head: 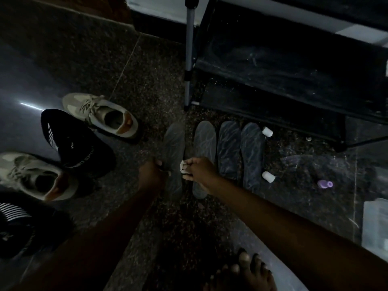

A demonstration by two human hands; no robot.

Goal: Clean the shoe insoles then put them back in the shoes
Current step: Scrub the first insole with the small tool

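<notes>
Four dark insoles (pixel 228 148) lie in a row on the floor (pixel 147 80) just in front of the black rack (pixel 294 70). The left hand (pixel 153 175) has its fingers curled down onto the edge of the leftmost insole (pixel 174 143), the one farthest from the rack. The right hand (pixel 199 171) pinches a small white wad (pixel 183 166) in bent fingers over the next insole (pixel 204 139). Two beige shoes (pixel 105 116) and two black shoes (pixel 77 143) sit well left of the rack.
</notes>
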